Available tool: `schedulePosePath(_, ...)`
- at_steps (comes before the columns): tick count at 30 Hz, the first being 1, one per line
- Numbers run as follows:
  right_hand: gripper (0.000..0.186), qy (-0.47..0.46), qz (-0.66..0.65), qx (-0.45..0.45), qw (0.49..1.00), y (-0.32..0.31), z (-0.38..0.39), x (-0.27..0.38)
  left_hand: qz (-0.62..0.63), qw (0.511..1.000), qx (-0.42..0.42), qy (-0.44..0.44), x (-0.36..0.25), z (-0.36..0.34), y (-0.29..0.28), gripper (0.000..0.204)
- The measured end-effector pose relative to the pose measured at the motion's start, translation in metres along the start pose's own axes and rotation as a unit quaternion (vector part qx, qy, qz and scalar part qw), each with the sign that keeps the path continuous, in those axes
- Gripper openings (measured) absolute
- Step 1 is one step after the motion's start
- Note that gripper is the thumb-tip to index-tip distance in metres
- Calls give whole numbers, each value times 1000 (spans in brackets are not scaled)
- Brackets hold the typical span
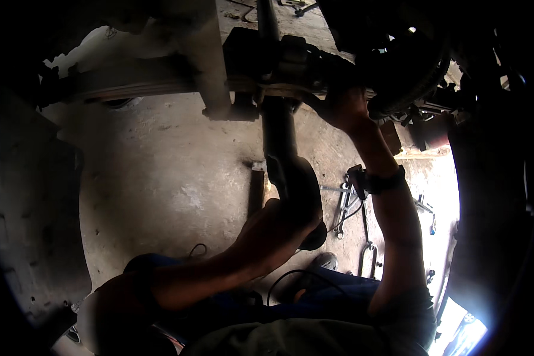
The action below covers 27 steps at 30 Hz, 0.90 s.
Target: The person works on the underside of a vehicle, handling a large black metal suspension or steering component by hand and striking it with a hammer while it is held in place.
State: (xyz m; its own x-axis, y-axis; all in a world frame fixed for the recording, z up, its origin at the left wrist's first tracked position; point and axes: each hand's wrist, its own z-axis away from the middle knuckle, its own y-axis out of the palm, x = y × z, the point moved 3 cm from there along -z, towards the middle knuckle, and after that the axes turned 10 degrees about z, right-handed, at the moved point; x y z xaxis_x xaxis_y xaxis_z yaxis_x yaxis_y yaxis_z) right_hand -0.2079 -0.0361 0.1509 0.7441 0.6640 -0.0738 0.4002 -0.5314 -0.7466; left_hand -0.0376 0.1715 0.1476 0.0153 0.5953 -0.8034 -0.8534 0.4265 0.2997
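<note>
A dark, thick drive shaft (279, 133) runs down from the underside of a vehicle toward me, ending in a bulkier joint. My left hand (273, 216) is closed on its lower end, with the fingers partly hidden behind the shaft and in shadow. Raised beside the shaft's upper end, my right hand (345, 110) touches a dark mounting assembly (296, 59) on the crossmember. Its fingers are lost in the dark there. A black strap (387, 180) with a small device and cable sits on my right wrist.
Wrenches (342, 207) and other tools lie on the concrete floor (160, 178) to the right of the shaft. A long metal crossmember (142, 80) spans the upper left. A reddish block (390, 137) stands beyond my right forearm. My shoe (326, 260) shows below.
</note>
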Motion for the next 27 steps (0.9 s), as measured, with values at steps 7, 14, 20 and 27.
schedulePosePath(7, 77, -31, 101, -75, 992, -1, 6, 8, -9, 999, 13, -36, -13, 6, -1, 65)
schedulePosePath(14, 78, 7, 195, -44, 980, 1, 30, 14, 32, 997, -11, -68, -6, 6, -2, 70)
schedulePosePath(20, 57, 28, 179, -46, 982, -15, 48, 24, 36, 999, 0, -11, -4, 6, 0, 67)
schedulePosePath(27, 25, 70, -23, 14, 997, -20, 98, 13, 15, 1000, -12, -15, -7, 4, 3, 64)
